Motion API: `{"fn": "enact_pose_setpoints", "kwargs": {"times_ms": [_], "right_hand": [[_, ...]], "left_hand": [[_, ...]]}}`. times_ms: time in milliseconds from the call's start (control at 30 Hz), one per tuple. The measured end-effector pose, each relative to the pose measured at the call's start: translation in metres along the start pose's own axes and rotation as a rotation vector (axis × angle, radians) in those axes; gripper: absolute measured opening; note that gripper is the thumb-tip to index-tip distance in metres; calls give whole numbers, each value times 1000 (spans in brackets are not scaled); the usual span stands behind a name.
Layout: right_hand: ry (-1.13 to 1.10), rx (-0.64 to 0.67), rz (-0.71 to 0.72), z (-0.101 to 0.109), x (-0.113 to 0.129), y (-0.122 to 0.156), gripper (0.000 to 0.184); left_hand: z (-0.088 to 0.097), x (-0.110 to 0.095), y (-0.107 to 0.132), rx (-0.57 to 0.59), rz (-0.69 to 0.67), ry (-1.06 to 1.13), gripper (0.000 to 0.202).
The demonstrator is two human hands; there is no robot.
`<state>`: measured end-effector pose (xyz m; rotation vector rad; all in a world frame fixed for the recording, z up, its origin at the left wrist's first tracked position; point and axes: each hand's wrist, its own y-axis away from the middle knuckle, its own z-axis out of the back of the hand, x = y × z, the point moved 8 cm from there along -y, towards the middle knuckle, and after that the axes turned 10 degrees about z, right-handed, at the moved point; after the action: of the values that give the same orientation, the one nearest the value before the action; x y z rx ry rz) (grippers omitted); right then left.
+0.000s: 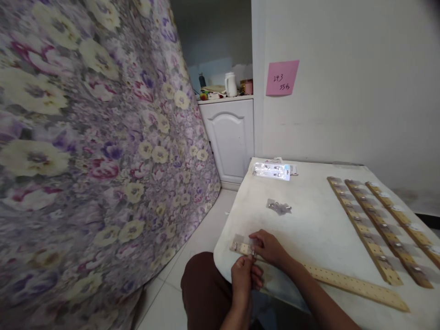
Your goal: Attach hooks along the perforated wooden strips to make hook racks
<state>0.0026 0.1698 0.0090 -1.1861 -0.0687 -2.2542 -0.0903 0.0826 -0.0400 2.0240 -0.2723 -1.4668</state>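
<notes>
A long wooden strip with rows of small holes (357, 286) lies along the near edge of the table and passes under my right forearm. At its left end are small shiny metal pieces with clear plastic (237, 245). My left hand (242, 274) is closed at the strip's near side, its thumb and fingertip pinching a small shiny metal piece (253, 252). My right hand (270, 247) bends over the strip from the right, fingers curled at the same piece. What its fingertips hold is hidden. A small heap of metal pieces in clear plastic (279, 207) lies beyond my hands.
Three wooden strips fitted with metal pieces (366, 229) lie at the table's right. Clear blister packs (271, 171) rest at its far left corner. A floral curtain (103, 137) hangs at left. A pink note (282, 78) is on the wall, beside a white cabinet (230, 137).
</notes>
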Motion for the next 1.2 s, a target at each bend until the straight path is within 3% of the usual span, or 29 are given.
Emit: {"fn": "enact_pose_setpoints", "kwargs": {"times_ms": [1200], "right_hand": [[-3, -14, -9, 1, -3, 0, 34]], "left_hand": [[-1, 3, -9, 30, 19, -22, 40]]}}
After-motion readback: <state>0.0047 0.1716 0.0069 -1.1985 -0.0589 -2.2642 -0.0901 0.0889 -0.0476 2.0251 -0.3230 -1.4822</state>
